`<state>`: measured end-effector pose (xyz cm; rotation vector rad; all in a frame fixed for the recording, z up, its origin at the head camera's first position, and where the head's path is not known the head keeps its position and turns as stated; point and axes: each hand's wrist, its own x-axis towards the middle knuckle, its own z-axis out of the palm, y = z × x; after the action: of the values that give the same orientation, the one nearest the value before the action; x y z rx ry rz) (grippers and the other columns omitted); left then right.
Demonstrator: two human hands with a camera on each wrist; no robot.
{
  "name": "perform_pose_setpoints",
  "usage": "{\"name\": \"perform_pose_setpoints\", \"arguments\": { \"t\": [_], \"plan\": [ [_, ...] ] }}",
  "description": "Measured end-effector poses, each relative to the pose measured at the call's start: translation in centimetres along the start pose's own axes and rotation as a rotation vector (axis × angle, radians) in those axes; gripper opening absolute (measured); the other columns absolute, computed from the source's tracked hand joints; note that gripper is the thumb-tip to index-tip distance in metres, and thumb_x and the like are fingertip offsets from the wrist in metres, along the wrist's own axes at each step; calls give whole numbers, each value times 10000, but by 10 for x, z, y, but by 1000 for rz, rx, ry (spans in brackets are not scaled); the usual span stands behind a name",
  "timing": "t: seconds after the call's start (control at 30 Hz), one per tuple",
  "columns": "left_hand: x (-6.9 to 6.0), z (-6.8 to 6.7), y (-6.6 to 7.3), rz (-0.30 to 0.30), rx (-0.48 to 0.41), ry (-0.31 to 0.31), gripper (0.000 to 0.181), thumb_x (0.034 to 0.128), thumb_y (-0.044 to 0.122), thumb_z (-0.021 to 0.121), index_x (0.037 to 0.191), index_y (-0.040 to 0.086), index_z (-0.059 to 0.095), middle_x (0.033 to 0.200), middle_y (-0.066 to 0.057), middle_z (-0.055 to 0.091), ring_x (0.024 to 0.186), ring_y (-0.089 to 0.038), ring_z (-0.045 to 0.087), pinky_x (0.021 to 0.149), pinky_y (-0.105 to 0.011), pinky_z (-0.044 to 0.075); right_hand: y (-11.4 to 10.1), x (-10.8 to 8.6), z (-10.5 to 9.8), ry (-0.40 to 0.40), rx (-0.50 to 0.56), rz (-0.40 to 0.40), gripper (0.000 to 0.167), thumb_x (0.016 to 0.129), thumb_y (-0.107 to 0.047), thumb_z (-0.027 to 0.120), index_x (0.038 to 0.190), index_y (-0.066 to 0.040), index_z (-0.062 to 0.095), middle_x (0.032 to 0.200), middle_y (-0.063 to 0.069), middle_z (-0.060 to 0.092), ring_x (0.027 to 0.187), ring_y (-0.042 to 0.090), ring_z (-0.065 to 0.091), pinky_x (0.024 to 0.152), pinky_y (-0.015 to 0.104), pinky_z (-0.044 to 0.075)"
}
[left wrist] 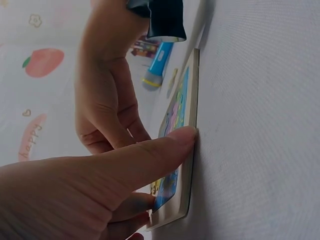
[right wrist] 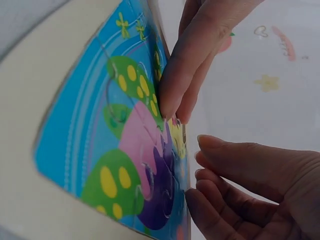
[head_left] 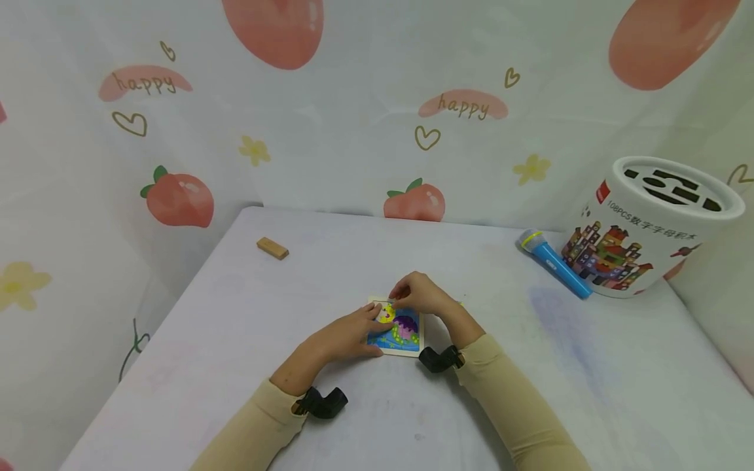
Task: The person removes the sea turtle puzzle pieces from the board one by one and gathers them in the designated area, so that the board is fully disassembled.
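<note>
A jigsaw puzzle (head_left: 405, 340) in a pale frame lies on the table, its picture blue, green, pink, purple and yellow. My left hand (head_left: 353, 332) rests over its left side. The left thumb (left wrist: 175, 142) presses the near rim while the other fingers touch the picture and the left edge. At the far edge is my right hand (head_left: 421, 294), its fingers (right wrist: 212, 200) bent near the yellow part of the picture. The right thumb is a little apart from them. Whether those fingertips pinch a piece is hidden by the frame's edge. Seams between pieces show in the right wrist view.
A small wooden block (head_left: 273, 248) lies at the far left of the table (head_left: 283, 294). At the far right, a blue toy microphone (head_left: 556, 265) lies beside a large white printed tub (head_left: 642, 229). A patterned cloth hangs behind the table.
</note>
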<state>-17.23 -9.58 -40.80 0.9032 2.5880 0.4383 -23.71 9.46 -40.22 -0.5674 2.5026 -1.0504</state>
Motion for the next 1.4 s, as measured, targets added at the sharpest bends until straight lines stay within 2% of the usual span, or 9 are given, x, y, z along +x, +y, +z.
{"name": "perform_pose_setpoints", "arguments": {
  "t": [0.33,0.57,0.93,1.23,1.4],
  "plan": [
    [0,0,0,19,-14,15,533,860,318,661,1348,162,515,1512,-201,251,1422,-333,206,1097,-457,324,-3,3,2,-17,-79,15,115,815,-57,694,907,7,717,850,94,700,727,118,610,702,260,539],
    [1,1,-1,-6,-22,3,541,851,312,671,1348,165,515,1515,-196,250,1424,-327,205,1102,-452,318,-5,2,5,-54,-105,-33,121,816,-27,683,926,18,706,880,103,684,753,130,625,710,253,543],
    [1,3,-2,13,-23,10,540,855,308,668,1352,170,509,1513,-192,255,1422,-335,206,1097,-454,326,-3,-1,6,-5,-101,-62,83,847,-16,639,907,6,692,868,103,670,749,131,595,701,256,523],
    [1,2,-1,-1,-9,8,541,857,322,664,1354,181,507,1516,-183,260,1423,-329,206,1099,-453,324,0,-4,2,7,30,-6,142,851,0,620,977,7,684,939,115,676,814,151,583,776,288,520],
    [2,3,-1,-23,-7,3,542,856,334,662,1355,192,506,1520,-171,256,1428,-315,202,1102,-457,318,6,-5,2,25,47,39,151,845,-33,649,985,-4,698,899,95,676,768,133,553,722,243,511]
  ]
}}
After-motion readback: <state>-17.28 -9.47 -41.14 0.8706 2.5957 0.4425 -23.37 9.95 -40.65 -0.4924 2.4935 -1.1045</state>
